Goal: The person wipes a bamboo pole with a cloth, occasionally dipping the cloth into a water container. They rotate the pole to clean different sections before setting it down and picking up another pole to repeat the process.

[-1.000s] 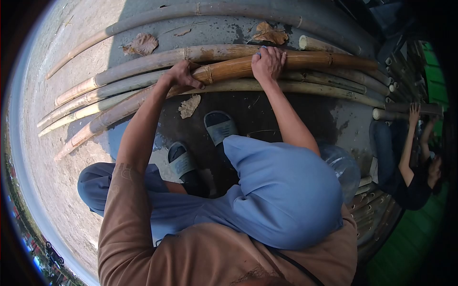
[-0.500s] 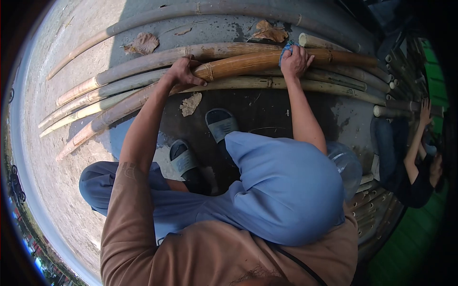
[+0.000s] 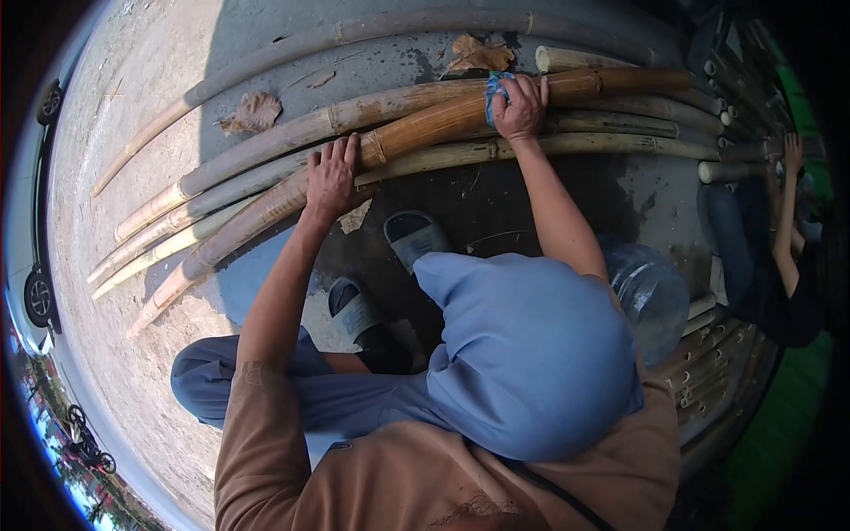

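A long bamboo pole (image 3: 443,122) lies across the other poles in front of me. Its right part is wet-looking and orange-brown, its left part dull and grey. My right hand (image 3: 521,108) is closed over a crumpled blue cloth (image 3: 495,87) and presses it against the brown part. Farther left, my left hand (image 3: 331,181) grips the same pole just left of a joint, with its fingers over the top; the thumb is hidden.
More bamboo poles (image 3: 257,142) lie alongside, with dry leaves (image 3: 254,112) among them. My sandals (image 3: 416,237) are below. A clear plastic jug (image 3: 651,296) stands by my knee. At right, another person's hand (image 3: 792,152) is near stacked bamboo. A car (image 3: 35,221) shows at left.
My right hand has slid a little left along the pole with the cloth. My left hand has changed its hold, fingers now over the top. The view has shifted, bringing a car in at left.
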Motion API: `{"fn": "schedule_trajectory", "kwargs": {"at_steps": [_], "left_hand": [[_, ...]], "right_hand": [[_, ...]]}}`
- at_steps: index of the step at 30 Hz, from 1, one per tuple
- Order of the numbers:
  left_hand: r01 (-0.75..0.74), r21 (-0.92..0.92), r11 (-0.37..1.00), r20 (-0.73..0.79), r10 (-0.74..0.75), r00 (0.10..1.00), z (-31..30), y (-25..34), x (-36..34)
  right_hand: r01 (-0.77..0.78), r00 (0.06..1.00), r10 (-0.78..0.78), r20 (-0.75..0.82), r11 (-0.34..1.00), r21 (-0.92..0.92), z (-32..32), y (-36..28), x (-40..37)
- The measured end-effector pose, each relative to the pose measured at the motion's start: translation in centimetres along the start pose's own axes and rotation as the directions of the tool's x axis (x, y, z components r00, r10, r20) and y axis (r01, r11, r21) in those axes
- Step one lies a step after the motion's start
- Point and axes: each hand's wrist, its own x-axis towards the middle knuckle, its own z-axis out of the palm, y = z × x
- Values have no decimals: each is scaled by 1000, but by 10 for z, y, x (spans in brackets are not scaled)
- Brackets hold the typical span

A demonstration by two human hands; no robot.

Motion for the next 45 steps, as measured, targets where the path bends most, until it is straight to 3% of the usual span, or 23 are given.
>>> {"fn": "schedule_trajectory", "kwargs": {"at_steps": [2, 5, 6, 7, 8, 10, 11, 12, 13, 14, 16, 18, 21, 23, 24, 26, 29, 32, 34, 35, 39, 41, 45], "left_hand": [[17, 39, 999, 24, -18, 1000, 5, 1, 5], [38, -107, 994, 220, -14, 975, 11, -17, 31], [123, -238, 963, 429, -10, 903, 1, -25, 43], [112, -337, 935, 513, 82, 854, 4, -34, 49], [45, -335, 941, 469, 126, 874, 9, -37, 48], [-90, -352, 932, 295, 202, 934, 30, -42, 41], [-155, -360, 920, 160, 225, 961, 43, -46, 36], [-138, -367, 920, 165, 211, 963, 24, -38, 36], [-122, -382, 916, 179, 203, 963, 19, -37, 37], [-106, -403, 909, 195, 198, 961, 18, -38, 37], [-101, -433, 896, 144, 179, 973, 10, -33, 35], [-130, -483, 866, 68, 186, 980, 23, -43, 31], [-125, -459, 879, 91, 187, 978, 20, -36, 23], [-134, -432, 892, 83, 188, 979, 18, -38, 26], [-143, -425, 894, 71, 191, 979, 20, -40, 26], [-129, -426, 896, 80, 179, 981, 21, -40, 27], [-99, -453, 886, 108, 164, 981, 9, -34, 28], [-73, -491, 868, 122, 151, 981, 9, -35, 32], [-66, -507, 860, 120, 146, 982, 12, -38, 33], [-64, -520, 852, 119, 146, 982, 12, -35, 36], [-62, -540, 839, 145, 165, 976, 5, -35, 35], [-25, -611, 791, 196, 182, 964, 5, -39, 27], [-102, -502, 859, 108, 179, 978, 20, -47, 16]], "right_hand": [[-99, 995, 95, -31, 976, -193, -4, 69, 9], [-204, 954, 260, 152, 930, -307, -13, 99, 31], [-262, 922, 340, 186, 901, -345, -13, 97, 33], [-316, 882, 418, 219, 867, -385, -10, 87, 34], [-362, 835, 492, 247, 829, -426, -4, 76, 37], [-414, 868, 480, 132, 843, -344, -2, 37, 20], [-371, 912, 400, 90, 898, -239, 0, 9, 7], [-282, 958, 287, 11, 945, -167, 8, -24, -9], [-199, 970, 212, 122, 974, -112, 6, -64, -21], [-125, 989, 119, 88, 990, 71, 8, -109, -32], [-35, 976, -30, 215, 957, 289, 12, -180, -57], [26, 964, -122, 237, 929, 370, 18, -203, -65], [51, 959, -127, 255, 957, 284, 5, -141, -46], [35, 996, -49, 71, 981, 192, -9, -65, -31], [-16, 990, 9, 138, 999, 48, -23, -17, -23], [-161, 984, 168, 55, 979, -125, -44, 76, -11], [-256, 959, 282, 37, 912, -319, -58, 129, 5], [-319, 938, 345, 13, 881, -349, -48, 92, 7], [-211, 977, 214, 5, 966, -150, -28, 17, -10], [-187, 978, 190, 83, 981, -49, -27, -35, -14], [53, 964, -138, 229, 938, 343, 0, -164, -55], [85, 946, -187, 263, 931, 354, -1, -134, -47], [-42, 998, 41, 39, 999, 25, -44, 16, -16]]}}
